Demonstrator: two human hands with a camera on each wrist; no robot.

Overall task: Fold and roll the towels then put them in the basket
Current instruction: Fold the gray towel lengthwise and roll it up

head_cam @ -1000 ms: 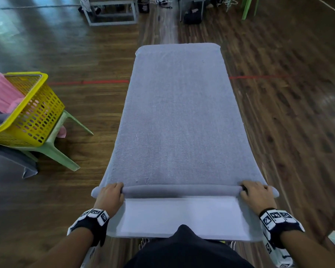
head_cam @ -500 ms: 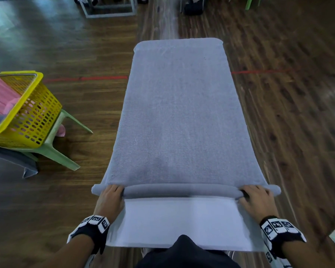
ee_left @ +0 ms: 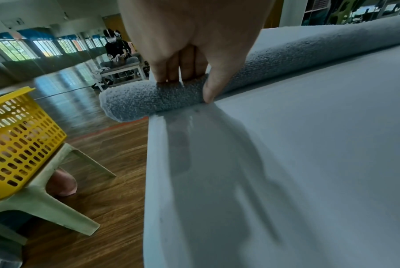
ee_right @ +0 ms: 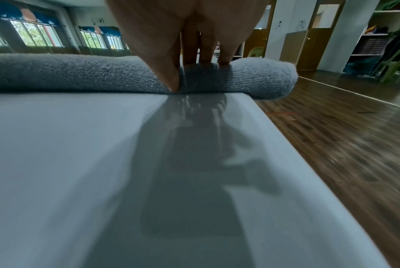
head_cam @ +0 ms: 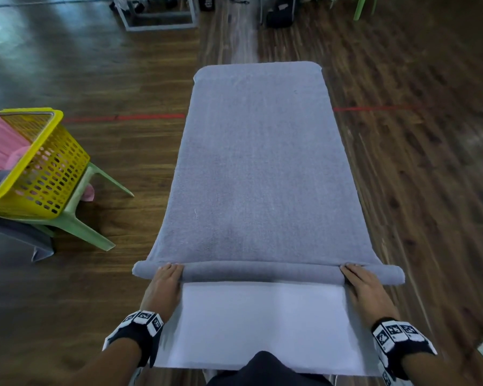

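A long grey towel (head_cam: 262, 162) lies lengthwise on a narrow white table (head_cam: 262, 324). Its near end is wound into a thin roll (head_cam: 262, 273) that overhangs both table sides. My left hand (head_cam: 166, 277) holds the roll near its left end. In the left wrist view the fingers (ee_left: 171, 72) lie over the roll (ee_left: 148, 101) and the thumb presses its near side. My right hand (head_cam: 354, 274) grips near the right end the same way, squeezing the roll (ee_right: 79, 74). The yellow basket (head_cam: 39, 174) stands at the left.
The basket sits on a pale green plastic stool (head_cam: 76, 218) and holds a pink towel (head_cam: 0, 140). Grey cloth (head_cam: 11, 238) hangs beneath the stool. A metal-framed table (head_cam: 156, 12) and a green chair (head_cam: 363, 6) stand far back on the wooden floor.
Both hands have pushed the roll away from me along the table. More bare white tabletop shows in front of it, and the roll looks a little thicker.
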